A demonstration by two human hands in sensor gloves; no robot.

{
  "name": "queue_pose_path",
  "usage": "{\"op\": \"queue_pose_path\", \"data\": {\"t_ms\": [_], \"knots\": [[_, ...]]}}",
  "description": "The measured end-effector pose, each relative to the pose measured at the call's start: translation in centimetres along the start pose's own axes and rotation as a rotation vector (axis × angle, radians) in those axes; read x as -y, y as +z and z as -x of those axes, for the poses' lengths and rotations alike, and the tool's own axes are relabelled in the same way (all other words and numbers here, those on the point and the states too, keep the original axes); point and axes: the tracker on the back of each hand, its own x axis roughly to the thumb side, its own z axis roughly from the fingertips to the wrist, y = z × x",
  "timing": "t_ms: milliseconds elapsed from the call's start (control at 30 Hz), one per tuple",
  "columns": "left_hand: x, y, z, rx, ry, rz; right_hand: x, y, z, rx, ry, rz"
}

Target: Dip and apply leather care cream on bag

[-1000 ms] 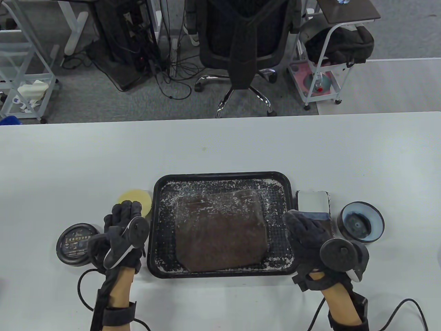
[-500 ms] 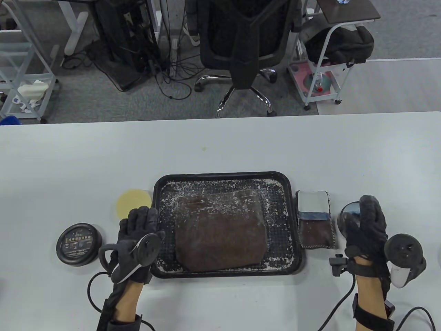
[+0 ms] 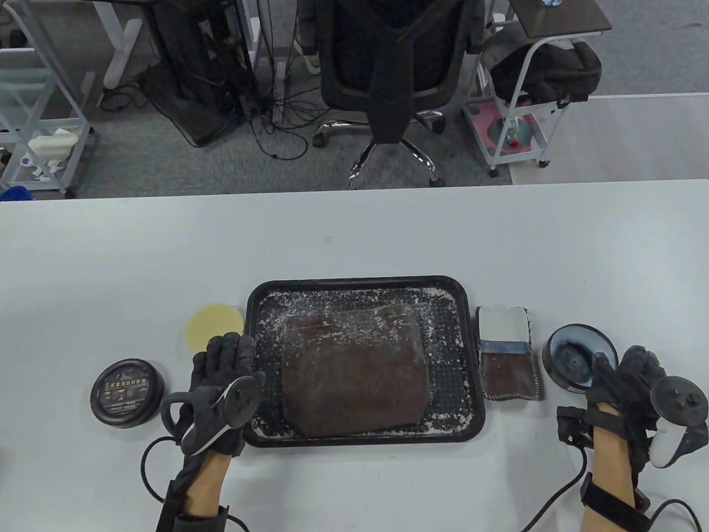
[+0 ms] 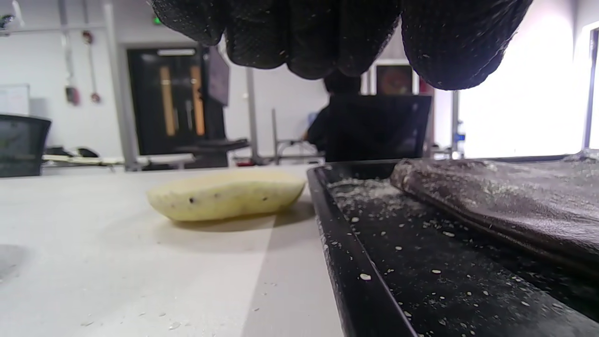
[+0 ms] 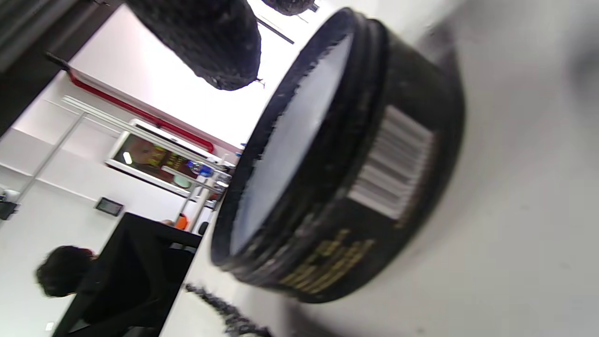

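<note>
A brown leather bag [image 3: 354, 371] lies flat in a black tray [image 3: 258, 310] flecked with white. The left wrist view shows the bag [image 4: 505, 201] and the tray rim [image 4: 346, 267] close up. My left hand [image 3: 230, 346] rests flat at the tray's left rim, holding nothing, just below the yellow sponge [image 3: 213, 327]. The sponge [image 4: 227, 194] lies ahead of its fingertips [image 4: 327, 37]. The open cream jar [image 3: 576, 354] stands at the right. My right hand [image 3: 615, 368] curls round its near right wall, with the thumb over the rim. The jar [image 5: 346, 173] fills the right wrist view.
The jar's black lid [image 3: 127, 392] lies at the left of the table. A white, blue and brown cloth piece [image 3: 508, 354] sits between the tray and the jar. Cables trail from both wrists toward the near edge. An office chair [image 3: 399, 66] stands beyond the table.
My right hand left the cloth piece, passed flat over the jar, then drew back to the jar's near right side and curled. My left hand shifted right to the tray's rim, uncovering the sponge.
</note>
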Motion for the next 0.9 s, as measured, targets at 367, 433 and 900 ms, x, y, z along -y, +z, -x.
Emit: {"op": "queue_pose_path", "data": {"t_ms": [367, 433, 900], "knots": [[0.34, -0.04, 0.61, -0.021, 0.009, 0.022, -0.83, -0.81, 1.14, -0.111, 0.073, 0.004], [0.31, -0.03, 0.61, -0.022, 0.006, 0.024, -0.82, -0.85, 1.17, -0.123, 0.078, 0.008], [0.34, -0.09, 0.93, -0.029, 0.014, 0.027, -0.37, -0.81, 0.89, -0.108, 0.056, 0.066]]}}
